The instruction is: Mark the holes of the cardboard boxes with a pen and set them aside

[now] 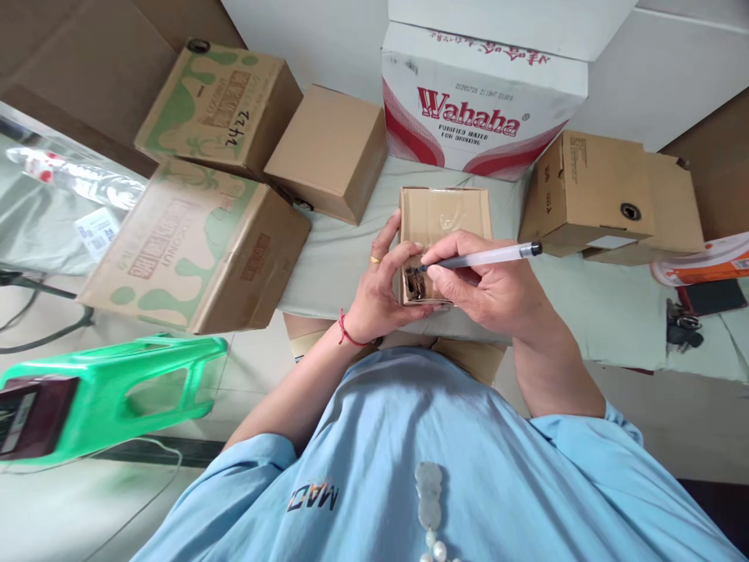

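A small cardboard box [430, 215] stands on the pale green cloth directly in front of me. Its lower left corner has a ragged, dark-edged hole [415, 285]. My left hand [386, 285] grips the box from its left side and near edge, with one finger lying on top beside the hole. Between the thumb and fingers of my right hand [491, 285] is a pen [485, 257] with a clear barrel and black end. The pen slants down to the left, its tip at the upper edge of the hole. Whether the tip touches the cardboard I cannot tell.
Two green-printed coconut boxes [169, 242] and a plain carton [328, 148] stand left. A white-and-red Wahaha carton [480, 109] is behind, with brown boxes [591, 187] to the right. A green stool [105, 398] sits lower left; keys [683, 328] lie far right.
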Demonstrator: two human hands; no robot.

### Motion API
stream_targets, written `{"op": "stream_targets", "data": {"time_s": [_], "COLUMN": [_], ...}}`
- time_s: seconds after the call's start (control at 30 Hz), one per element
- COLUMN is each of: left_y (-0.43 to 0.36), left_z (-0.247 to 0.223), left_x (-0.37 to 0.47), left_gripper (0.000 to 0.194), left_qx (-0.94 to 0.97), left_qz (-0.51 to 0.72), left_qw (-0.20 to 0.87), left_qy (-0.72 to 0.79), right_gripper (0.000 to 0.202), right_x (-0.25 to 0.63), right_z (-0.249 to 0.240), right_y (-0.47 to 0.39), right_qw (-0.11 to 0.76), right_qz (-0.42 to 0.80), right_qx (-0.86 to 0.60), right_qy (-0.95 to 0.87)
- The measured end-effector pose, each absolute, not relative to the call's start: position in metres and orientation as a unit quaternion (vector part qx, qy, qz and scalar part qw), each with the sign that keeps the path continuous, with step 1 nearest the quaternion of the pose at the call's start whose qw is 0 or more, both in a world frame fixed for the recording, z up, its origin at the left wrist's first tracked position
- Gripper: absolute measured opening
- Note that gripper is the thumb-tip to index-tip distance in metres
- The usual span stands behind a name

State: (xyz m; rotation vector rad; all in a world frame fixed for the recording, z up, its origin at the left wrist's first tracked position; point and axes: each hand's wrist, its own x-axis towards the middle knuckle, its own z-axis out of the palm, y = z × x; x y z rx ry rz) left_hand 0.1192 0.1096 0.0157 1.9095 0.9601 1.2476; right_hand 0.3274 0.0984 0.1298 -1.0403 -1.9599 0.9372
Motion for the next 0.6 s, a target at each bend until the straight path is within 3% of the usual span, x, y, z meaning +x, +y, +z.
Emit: {"op": "stream_targets", "data": {"time_s": [0.6], "left_y": [0.1081], "left_z": [0.0169], "left_x": [0.1182], "left_gripper": [0.099], "left_qx": [0.726], "left_qz": [0.478], "left_qw": [0.319], "left_qy": [0.378], "right_gripper": [0.011], "right_x": [0.3277], "right_z": [0.1334], "right_y": [0.0941], "right_qw": [0.363], "right_qz": [0.363], "right_qx": [-0.381], "right_qy": [-0.769]}}
